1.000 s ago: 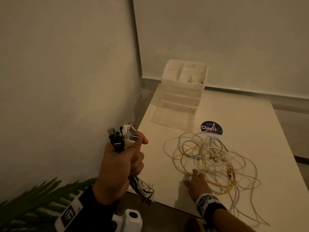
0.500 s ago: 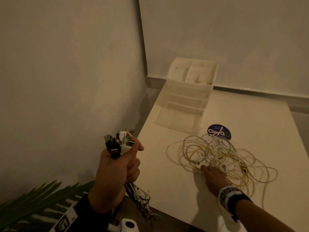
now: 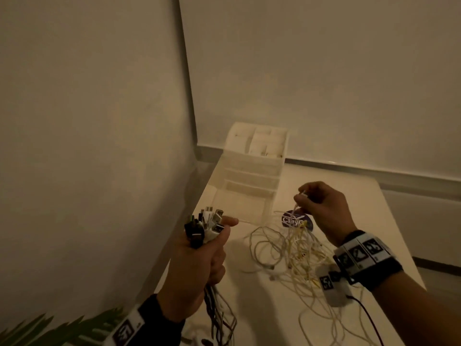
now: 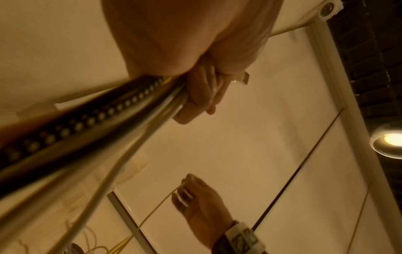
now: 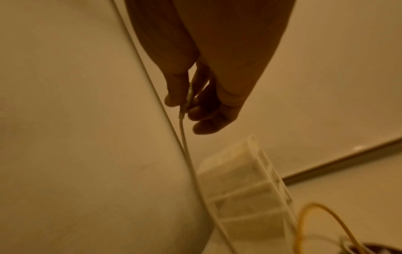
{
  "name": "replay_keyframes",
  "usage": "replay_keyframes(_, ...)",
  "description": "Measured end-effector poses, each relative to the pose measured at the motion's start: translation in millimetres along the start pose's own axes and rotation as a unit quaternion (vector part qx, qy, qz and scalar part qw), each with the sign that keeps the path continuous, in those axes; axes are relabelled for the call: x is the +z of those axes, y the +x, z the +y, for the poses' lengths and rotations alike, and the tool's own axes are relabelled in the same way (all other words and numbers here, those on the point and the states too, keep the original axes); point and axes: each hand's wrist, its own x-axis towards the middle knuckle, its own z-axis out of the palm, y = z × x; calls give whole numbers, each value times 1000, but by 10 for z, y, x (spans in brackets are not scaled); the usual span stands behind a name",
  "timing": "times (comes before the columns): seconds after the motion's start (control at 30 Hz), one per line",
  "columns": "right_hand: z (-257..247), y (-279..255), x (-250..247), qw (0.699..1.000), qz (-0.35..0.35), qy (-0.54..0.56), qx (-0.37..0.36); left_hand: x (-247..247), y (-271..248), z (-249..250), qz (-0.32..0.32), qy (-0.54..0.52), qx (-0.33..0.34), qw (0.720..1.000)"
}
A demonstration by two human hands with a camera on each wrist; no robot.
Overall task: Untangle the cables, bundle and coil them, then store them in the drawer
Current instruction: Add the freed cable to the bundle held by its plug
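Cables tangled on counter, overlapping round sticker; drawer unit behind. Left hand fingers wrapped round plug bundle; right hand fingers pinch one white cable end.

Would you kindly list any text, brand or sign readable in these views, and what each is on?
"Clayo", end hidden by cable: round dark sticker on the table.
Smaller print on that sticker: too small to read.
Black-and-white square markers, no words: left wristband, right wristband.
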Motion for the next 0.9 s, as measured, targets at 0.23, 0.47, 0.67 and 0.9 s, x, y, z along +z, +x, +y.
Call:
replay_keyframes(0.23, -904, -245, 63, 991, -64, 31, -116, 300, 166, 5, -31, 23, 21, 999)
replay_keyframes(0.47, -827, -725, 422, 983, -153, 44, -93, 453, 171, -54, -2, -4, 6, 1000)
replay_keyframes(0.67, -667, -957, 547, 984, -133, 117, -32, 441, 182, -150, 11, 28, -18, 999)
replay_keyframes(0.9, -683, -1043, 576, 990, -66, 126, -11, 479, 235, -164, -38, 22, -16, 999)
